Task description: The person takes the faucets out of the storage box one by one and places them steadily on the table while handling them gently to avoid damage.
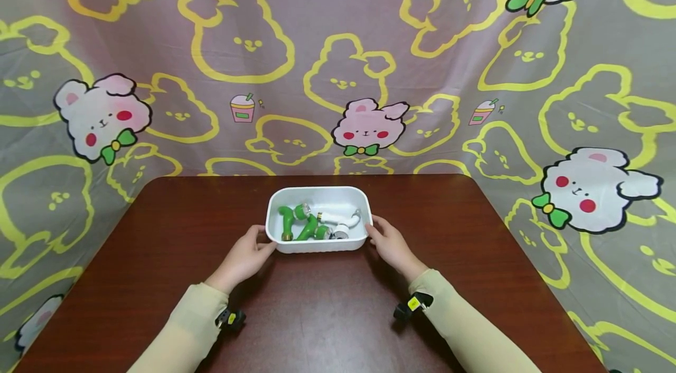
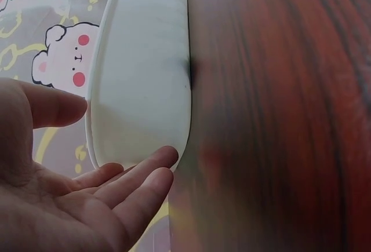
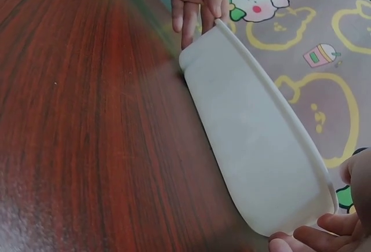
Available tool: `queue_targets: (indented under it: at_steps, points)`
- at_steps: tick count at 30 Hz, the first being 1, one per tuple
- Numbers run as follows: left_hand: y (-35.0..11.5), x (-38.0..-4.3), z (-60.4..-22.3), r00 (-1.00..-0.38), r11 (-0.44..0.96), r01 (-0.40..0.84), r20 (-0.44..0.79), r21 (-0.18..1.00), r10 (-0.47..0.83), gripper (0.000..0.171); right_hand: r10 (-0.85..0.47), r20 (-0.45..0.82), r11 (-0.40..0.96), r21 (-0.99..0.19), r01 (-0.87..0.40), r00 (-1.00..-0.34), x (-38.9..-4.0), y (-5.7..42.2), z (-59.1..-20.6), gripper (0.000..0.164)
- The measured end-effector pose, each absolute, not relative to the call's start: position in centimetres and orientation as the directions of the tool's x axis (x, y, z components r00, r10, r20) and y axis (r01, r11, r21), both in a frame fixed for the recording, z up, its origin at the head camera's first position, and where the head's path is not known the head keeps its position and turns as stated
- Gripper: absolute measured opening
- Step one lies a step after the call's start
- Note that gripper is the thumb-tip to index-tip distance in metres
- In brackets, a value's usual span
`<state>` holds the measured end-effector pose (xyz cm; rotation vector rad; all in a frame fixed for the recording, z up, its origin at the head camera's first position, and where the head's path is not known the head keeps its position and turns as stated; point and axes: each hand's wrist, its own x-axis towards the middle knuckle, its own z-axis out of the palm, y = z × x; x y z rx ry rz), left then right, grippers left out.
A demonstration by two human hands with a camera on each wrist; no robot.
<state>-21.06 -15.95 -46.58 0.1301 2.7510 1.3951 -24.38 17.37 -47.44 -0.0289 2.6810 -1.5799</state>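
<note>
A white rectangular tray [image 1: 317, 247] sits on the brown table, its long side towards me. Inside lie green bent pieces [image 1: 287, 221], one with a brass-coloured end, and green round pieces with silvery tips [image 1: 302, 211]. Beside them are a curved white piece [image 1: 334, 219] with a brass-coloured end and a white round piece [image 1: 341, 230]. My left hand [image 1: 250, 257] holds the left end, thumb at the front rim and fingers along the end wall. At the opposite end, my right hand [image 1: 391, 245] holds the tray, its fingertips partly hidden. Both wrist views show the outer wall.
The dark wooden table [image 1: 327, 308] extends around the tray, with rounded far corners. A patterned cloth [image 1: 296, 85] with cartoon animals hangs behind and at both sides. Each wrist wears a small black camera [image 1: 230, 319] on a strap.
</note>
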Motion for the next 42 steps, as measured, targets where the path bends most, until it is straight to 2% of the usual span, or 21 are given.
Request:
queue_targets:
  at_steps: [42]
  points:
    - [-15.4,-19.4,-46.3,-0.995,0.607,0.026,-0.040,0.794,0.095,0.052,-0.044,0.011,0.529,-0.848,-0.032,-0.999,-23.0,17.3,-47.8,0.045]
